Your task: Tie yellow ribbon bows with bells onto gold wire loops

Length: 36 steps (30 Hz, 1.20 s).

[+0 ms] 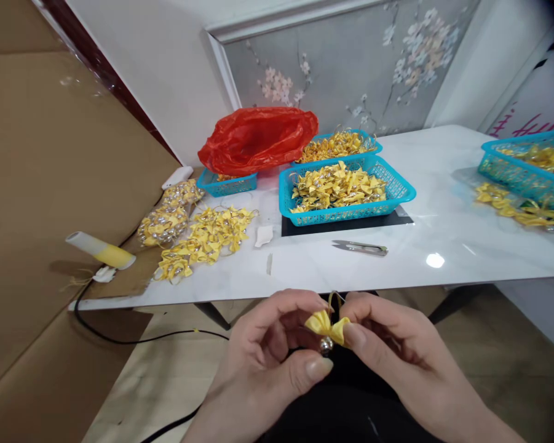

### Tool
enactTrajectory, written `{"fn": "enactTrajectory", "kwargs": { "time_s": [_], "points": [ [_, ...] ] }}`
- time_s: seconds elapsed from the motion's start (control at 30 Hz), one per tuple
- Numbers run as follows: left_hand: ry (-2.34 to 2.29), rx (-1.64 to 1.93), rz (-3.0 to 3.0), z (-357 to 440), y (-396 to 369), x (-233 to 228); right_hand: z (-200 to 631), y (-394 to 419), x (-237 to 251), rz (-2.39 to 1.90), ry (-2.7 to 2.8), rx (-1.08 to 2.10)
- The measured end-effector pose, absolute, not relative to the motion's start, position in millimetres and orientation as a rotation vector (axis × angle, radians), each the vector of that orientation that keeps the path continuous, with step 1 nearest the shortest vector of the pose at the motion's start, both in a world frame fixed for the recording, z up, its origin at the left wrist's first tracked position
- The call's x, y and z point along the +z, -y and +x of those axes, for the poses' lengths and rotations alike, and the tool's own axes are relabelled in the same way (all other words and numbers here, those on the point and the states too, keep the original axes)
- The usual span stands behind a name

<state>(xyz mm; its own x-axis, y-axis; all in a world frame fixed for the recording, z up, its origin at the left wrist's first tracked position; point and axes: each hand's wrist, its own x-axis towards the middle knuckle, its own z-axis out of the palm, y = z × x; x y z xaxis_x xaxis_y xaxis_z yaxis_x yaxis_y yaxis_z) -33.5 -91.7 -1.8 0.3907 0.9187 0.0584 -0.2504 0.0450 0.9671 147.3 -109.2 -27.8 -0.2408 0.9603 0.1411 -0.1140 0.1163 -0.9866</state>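
A small yellow ribbon bow (323, 326) is held up between my two hands in front of the table's edge. From it hangs a shiny silver bell (326, 345), and a thin gold loop (334, 301) rises above its knot. My left hand (277, 351) curls round the bow's left side, its thumb tip close under the bell. On the other side, my right hand (391, 344) pinches the bow's right wing between thumb and fingers. A thin light line near the right fingertips is too small to identify.
Thread snips (360, 248) lie on the white table (313, 264). Behind them stands a blue basket (350, 216) of yellow bows; more baskets and a red plastic bag (258, 141) are farther back. Loose bows (207, 240) lie left, beside a cardboard wall (64, 154).
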Motion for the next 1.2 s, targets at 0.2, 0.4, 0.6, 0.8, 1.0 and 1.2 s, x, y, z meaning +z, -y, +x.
{"fn": "enactTrajectory", "kwargs": {
  "time_s": [0.2, 0.4, 0.6, 0.8, 1.0, 1.2],
  "points": [
    [-0.764, 0.947, 1.313, -36, 86, 3, 147, 105, -28, -0.914, 1.371, 1.415],
    [-0.845, 0.929, 1.181, -36, 81, -3, 143, 98, -30, -0.907, 1.275, 1.516],
    [-0.811, 0.978, 0.631, -40, 84, -19, 147, 109, -35, -0.968, 1.226, 1.362],
    [-0.707, 0.985, 0.100, -38, 87, -22, 146, 115, -32, -0.914, 1.513, 0.854],
    [-0.596, 1.044, -0.148, -33, 90, -22, 136, 100, -19, -0.861, 1.639, 0.569],
    [-0.568, 1.120, -0.277, -25, 89, -17, 129, 86, -19, -0.881, 1.673, 0.293]
  ]
}}
